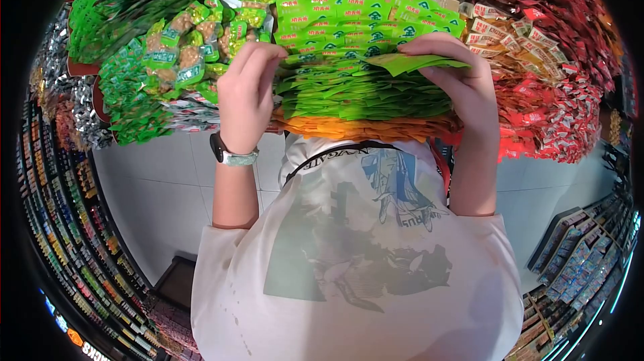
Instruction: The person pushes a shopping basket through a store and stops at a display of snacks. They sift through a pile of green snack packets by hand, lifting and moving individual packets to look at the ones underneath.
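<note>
In the head view my right hand [466,72] pinches a flat green snack packet [419,62] between thumb and fingers, above the right part of the pile. My left hand [247,89], with a dark watch [217,147] and a bracelet on its wrist, has its fingers closed at the pile's left edge; what they grip, if anything, is hidden. Between both hands lie rows of similar green packets [329,9] with red and white print, face up at the back. Nearer to me, green packets [362,96] are stacked edge-on, with orange packets [365,127] along the front.
To the left lie green bags of brown snacks [190,56]. Small tan and white packets [513,39] and red packets [550,102] fill the right side. Snack shelves [74,227] curve along the left, and a display rack [577,260] stands at lower right on the tiled floor [154,180].
</note>
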{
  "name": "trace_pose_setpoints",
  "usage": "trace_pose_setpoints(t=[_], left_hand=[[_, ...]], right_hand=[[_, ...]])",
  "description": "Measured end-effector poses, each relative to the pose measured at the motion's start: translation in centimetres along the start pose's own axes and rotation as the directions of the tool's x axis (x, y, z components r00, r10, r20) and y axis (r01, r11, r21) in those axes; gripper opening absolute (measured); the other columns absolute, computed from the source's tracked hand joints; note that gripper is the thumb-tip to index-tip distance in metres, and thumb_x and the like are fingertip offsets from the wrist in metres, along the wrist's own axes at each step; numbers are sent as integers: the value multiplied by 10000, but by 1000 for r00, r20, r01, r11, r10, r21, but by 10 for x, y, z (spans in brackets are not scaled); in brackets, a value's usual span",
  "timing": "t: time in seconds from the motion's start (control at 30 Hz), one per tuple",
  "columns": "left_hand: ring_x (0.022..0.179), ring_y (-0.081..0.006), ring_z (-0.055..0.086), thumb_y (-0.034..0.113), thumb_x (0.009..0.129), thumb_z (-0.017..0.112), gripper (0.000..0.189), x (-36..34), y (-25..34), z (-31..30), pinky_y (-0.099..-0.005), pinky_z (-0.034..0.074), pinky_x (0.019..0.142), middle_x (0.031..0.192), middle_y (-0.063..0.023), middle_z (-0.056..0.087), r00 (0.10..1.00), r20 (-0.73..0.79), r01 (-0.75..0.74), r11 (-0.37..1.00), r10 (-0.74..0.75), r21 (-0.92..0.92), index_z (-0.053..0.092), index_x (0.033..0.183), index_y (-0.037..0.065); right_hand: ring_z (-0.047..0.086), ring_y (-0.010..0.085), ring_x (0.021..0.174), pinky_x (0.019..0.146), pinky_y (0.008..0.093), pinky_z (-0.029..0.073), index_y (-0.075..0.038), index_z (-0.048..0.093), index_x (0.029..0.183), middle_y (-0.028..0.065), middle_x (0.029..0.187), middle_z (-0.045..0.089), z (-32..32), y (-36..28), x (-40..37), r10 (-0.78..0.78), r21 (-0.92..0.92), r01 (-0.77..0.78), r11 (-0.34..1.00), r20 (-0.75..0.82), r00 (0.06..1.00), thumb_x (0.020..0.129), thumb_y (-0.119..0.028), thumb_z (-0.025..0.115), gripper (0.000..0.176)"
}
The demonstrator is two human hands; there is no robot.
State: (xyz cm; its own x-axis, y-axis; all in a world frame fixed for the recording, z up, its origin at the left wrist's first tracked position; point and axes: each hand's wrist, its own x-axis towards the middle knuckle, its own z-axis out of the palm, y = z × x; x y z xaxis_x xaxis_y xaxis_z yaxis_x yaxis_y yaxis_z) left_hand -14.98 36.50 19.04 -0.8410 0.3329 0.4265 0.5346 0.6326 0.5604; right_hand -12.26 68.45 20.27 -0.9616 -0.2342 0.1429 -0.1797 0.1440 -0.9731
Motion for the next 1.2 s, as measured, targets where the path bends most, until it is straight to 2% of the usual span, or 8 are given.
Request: trace_pose_setpoints(t=[0.2,0.3,0.43,0.73,0.9,1.03,1.13,1.2], left_hand=[[809,-355,681,-111,868,644,187,-5,-11,0,-401,531,688,963,-132,688,999,32,-1,998,-1,70,689,995,17],[830,-313,704,-125,873,646,178,-7,-10,5,-356,537,715,955,-127,714,996,35,80,996,-81,28,695,991,-1],[818,-305,706,-114,873,659,163,-6,-12,5,-347,536,712,935,-127,721,996,25,82,997,-82,-6,700,982,0],[849,-329,721,-89,887,665,154,-3,-12,6,-347,554,746,952,-147,740,994,89,70,997,-71,16,713,1007,-5],[860,-345,732,-35,903,679,143,-4,-16,9,-379,562,746,959,-159,750,981,167,92,993,-103,71,727,1032,4],[870,-351,723,8,896,707,152,1,-1,13,-400,560,755,964,-154,748,989,124,67,995,-76,73,726,1046,15],[884,-353,697,28,890,719,184,3,7,21,-421,547,767,958,-145,729,991,127,31,991,-49,133,728,1073,33],[888,-353,672,32,886,723,208,2,11,26,-434,534,771,948,-137,708,994,109,-14,980,-8,196,729,1093,47]], right_hand=[[639,212,1156,1028,336,474,0,734,1143,86,1172,712,-3,5,7,-7,10,7,1000,3,1000,875,97,664,294],[640,189,1146,1000,318,488,-4,729,1159,75,1179,706,-5,5,7,8,16,-8,1000,-9,1000,894,91,660,290],[630,153,1143,965,287,498,-5,727,1169,61,1190,695,-6,8,9,35,15,-35,999,-24,999,921,88,649,277],[630,99,1043,926,253,505,-5,714,1200,26,1146,710,1,6,8,158,68,-148,987,-184,970,949,61,660,264],[634,104,1064,946,262,507,-1,708,1184,36,1140,713,-2,9,7,127,78,-116,990,-159,979,950,55,662,246],[634,108,1087,962,267,501,0,709,1161,32,1136,714,-7,8,6,149,111,-139,984,-83,985,951,53,656,223],[639,119,1086,966,277,498,-6,711,1163,30,1133,720,-9,12,7,57,-20,-57,998,-36,998,943,55,655,235],[646,131,1083,970,286,497,-8,709,1161,31,1129,725,-9,11,5,100,-12,-100,995,-25,995,935,55,657,240]])
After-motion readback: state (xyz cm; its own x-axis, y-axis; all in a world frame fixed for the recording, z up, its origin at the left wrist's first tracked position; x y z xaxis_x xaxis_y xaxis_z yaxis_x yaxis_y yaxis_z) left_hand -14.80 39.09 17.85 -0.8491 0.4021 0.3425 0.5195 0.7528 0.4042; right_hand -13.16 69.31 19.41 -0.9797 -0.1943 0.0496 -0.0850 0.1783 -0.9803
